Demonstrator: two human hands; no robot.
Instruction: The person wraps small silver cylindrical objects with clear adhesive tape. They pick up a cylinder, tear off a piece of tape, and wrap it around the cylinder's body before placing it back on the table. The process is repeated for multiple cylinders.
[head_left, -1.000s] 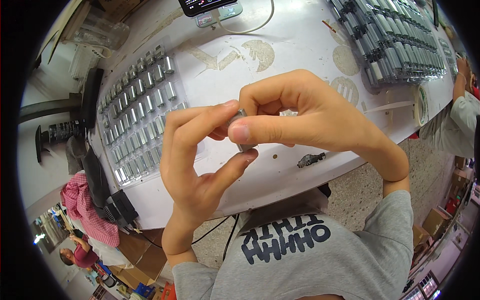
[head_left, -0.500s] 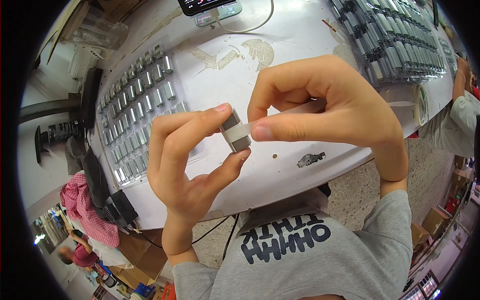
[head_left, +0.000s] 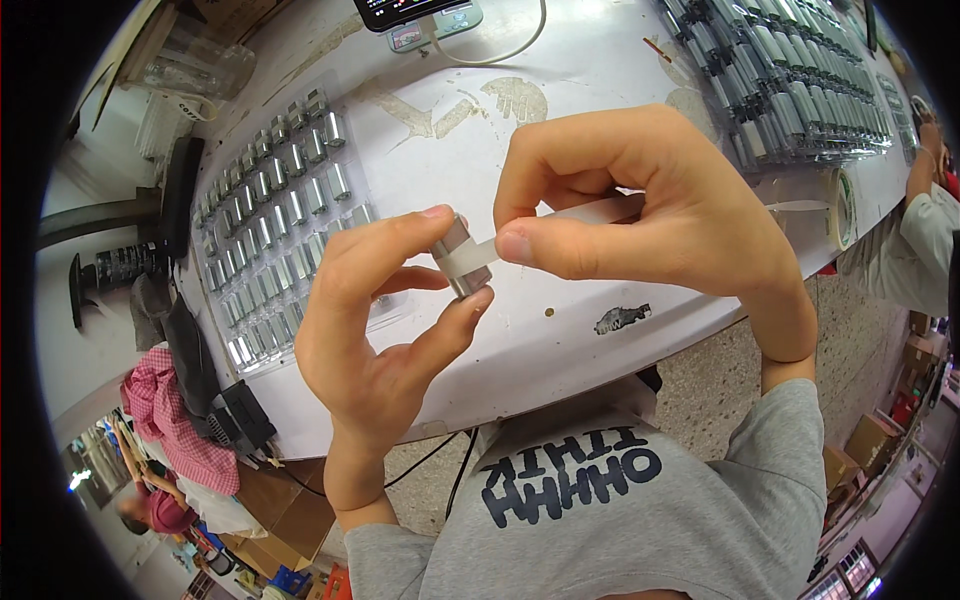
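Observation:
Between the thumb and fingertips of my left hand (head_left: 365,330) is a small silvery rectangular metal block (head_left: 456,236), held tilted above the table. A whitish translucent strip of tape (head_left: 484,259) lies across the block's middle. From there the strip runs to my right hand (head_left: 650,215), whose thumb and index finger pinch it close to the block. More of the strip passes through the curled right fingers and shows again beyond the wrist, leading toward a tape roll (head_left: 843,208) at the right. The block's underside is hidden.
A clear tray (head_left: 270,215) with rows of similar metal blocks lies at the left. Stacked trays of parts (head_left: 800,90) stand at the far right. A phone (head_left: 405,10) with a white cable (head_left: 500,62) is at the back. Another person's arm (head_left: 922,165) shows at the right edge.
The block has turned in my left fingers and moved slightly left. My right fingers have shifted a little up and left, still pinching the tape, and more tape shows between them and the block.

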